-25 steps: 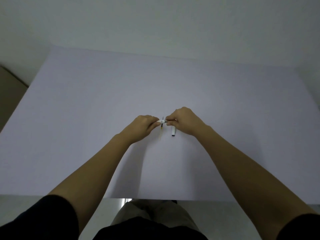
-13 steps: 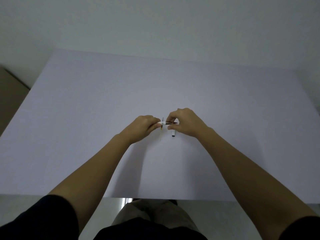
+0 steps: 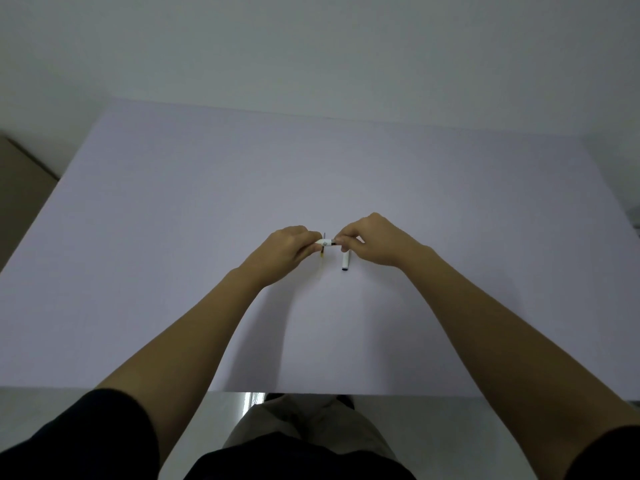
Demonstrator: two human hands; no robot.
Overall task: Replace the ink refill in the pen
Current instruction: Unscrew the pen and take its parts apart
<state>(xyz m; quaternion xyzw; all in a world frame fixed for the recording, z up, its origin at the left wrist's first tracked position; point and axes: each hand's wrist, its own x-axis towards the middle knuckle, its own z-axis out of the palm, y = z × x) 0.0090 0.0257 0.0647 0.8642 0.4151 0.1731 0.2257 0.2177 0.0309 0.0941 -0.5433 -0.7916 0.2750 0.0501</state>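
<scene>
My left hand (image 3: 287,251) pinches a short white pen barrel (image 3: 325,242) held level above the table. My right hand (image 3: 372,240) pinches a thin dark refill (image 3: 334,242) that sticks out of the barrel's right end. Below my hands a thin refill (image 3: 322,253) with a yellowish end lies on the table, pointing toward me. A white pen piece with a dark tip (image 3: 345,262) lies beside it, partly under my right hand.
The large pale lavender table (image 3: 173,237) runs to a grey wall at the back. Its near edge is just in front of my lap. A brown surface (image 3: 20,188) shows past the left edge.
My right hand slid the dark refill a little out and then back in toward the barrel; less of it shows now. The camera view shifted slightly.
</scene>
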